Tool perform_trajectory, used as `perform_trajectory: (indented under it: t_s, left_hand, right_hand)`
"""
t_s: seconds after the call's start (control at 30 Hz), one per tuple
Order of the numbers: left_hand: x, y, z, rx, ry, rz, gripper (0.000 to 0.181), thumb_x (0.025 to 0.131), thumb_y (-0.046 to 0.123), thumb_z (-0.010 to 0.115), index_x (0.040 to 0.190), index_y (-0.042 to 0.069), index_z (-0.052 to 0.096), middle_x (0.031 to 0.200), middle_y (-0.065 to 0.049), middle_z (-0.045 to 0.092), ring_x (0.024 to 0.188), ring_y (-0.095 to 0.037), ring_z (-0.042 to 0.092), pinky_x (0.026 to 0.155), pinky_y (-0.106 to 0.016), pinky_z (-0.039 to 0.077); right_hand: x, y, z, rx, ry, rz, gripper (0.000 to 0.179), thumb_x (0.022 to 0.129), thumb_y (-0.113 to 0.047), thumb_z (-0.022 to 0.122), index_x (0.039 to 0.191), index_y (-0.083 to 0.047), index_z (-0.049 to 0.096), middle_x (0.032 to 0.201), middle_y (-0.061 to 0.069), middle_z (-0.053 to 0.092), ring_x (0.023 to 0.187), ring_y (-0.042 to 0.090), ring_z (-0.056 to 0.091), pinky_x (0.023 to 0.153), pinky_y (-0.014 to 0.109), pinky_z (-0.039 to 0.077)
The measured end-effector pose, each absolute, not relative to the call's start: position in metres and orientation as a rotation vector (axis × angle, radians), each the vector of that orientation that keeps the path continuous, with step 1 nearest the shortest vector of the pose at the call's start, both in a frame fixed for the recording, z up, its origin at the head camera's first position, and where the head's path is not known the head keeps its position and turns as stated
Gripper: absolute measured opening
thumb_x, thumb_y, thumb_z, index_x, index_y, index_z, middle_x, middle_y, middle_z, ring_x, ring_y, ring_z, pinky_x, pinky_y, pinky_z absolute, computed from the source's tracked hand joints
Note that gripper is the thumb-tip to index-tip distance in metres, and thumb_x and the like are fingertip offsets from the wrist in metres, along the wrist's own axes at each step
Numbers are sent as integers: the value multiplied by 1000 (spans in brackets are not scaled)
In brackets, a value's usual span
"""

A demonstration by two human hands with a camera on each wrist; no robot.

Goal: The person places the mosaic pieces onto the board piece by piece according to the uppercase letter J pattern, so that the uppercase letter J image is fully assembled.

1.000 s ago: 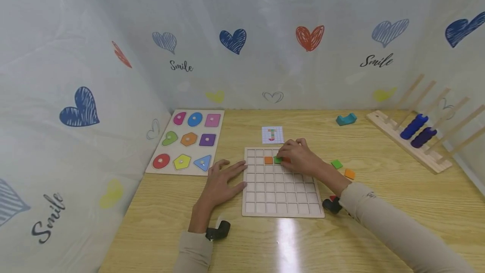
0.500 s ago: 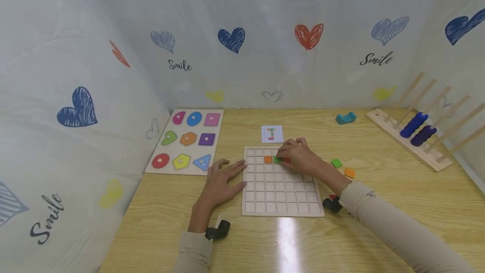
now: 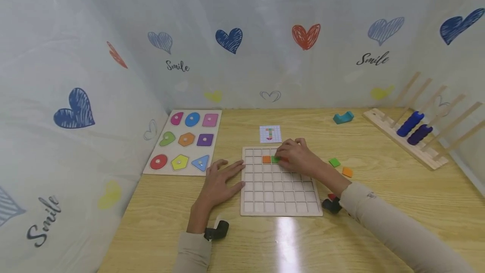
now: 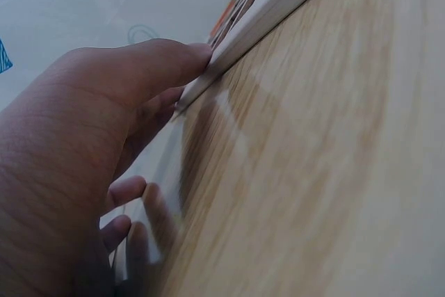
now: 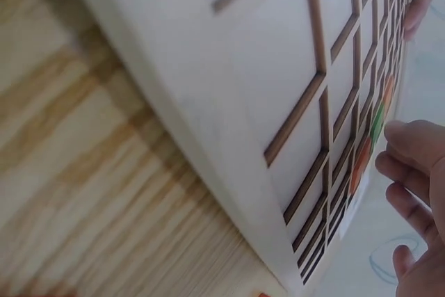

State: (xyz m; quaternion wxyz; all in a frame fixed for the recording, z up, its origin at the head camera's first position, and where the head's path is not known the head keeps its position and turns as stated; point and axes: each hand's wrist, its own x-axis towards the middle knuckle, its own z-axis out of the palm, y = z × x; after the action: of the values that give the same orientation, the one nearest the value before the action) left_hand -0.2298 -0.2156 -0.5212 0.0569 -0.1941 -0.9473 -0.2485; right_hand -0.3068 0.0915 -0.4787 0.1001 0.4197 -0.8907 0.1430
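Observation:
A pale wooden grid board lies on the table with a row of tiles in its upper part: an orange tile, a green tile and an orange-red tile. My right hand is over that row, bent fingertips right at the green tile, which looks level with its neighbours. It partly covers the tiles in the head view. My left hand rests with spread fingers at the board's left edge, thumb against the side. A small card with a coloured J pattern lies behind the board.
Right of the board lie a loose green tile, an orange tile and a red piece by the wrist. A shape puzzle is at left. At the right stand a pegged rack and a teal curved block.
The head view has shifted slightly, so everything sits a little further left in it. Both hands keep their places on the board, and the tiles look unchanged.

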Motion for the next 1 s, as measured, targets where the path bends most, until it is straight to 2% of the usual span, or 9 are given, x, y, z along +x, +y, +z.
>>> perform_trajectory:
  t_s: [0.3,0.6,1.0]
  left_hand:
    - [-230,-216,-520,-586,-2878,-743,56,92,51,63,144,31,57,151,18,46,136,-28,34,102,-55,25]
    - [-229,-216,-520,-596,-2858,-755,54,92,48,65,143,31,57,150,18,46,136,-28,34,102,-56,26]
    - [-228,-214,-520,-592,-2867,-770,55,91,48,65,143,31,58,150,18,46,136,-29,33,103,-55,25]
  right_hand:
    - [-300,109,-470,1210,-2634,467,15,84,-14,81,98,-12,76,109,4,72,109,26,57,89,54,32]
    - [-290,130,-466,1122,-2696,447,24,86,-14,80,108,-7,75,112,7,71,113,29,56,91,55,30]
    - [-281,161,-472,1042,-2717,456,24,86,-14,79,108,-6,75,112,8,71,112,29,55,90,54,27]
